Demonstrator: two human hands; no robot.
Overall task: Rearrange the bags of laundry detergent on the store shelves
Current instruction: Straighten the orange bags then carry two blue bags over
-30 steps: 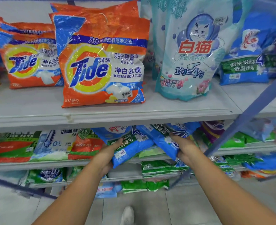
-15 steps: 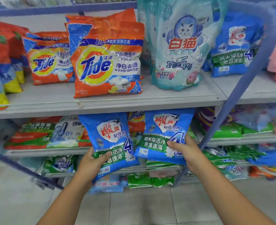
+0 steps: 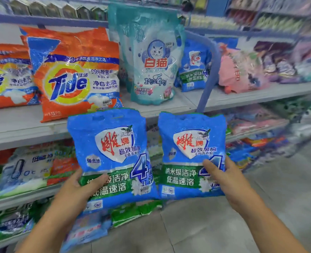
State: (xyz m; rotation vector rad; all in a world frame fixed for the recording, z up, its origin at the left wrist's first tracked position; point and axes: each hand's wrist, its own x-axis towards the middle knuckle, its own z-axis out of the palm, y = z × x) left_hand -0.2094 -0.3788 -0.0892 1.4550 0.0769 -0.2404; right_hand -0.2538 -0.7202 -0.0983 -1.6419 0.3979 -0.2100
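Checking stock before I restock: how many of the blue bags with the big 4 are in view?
3: one in the left hand, one in the right hand, one standing on the upper shelf beside the teal cat bag. More may be hidden behind.

My single head-worn wide-angle view looks forward and slightly down from close range at the grey metal store shelf, tilted, with the grey tiled floor along its lower edge.

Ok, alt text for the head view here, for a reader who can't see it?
A person holds up two matching blue detergent bags, the left hand gripping the left blue bag, the right hand the right blue bag. Behind them a shelf carries an orange Tide bag and a teal cat-logo pouch.
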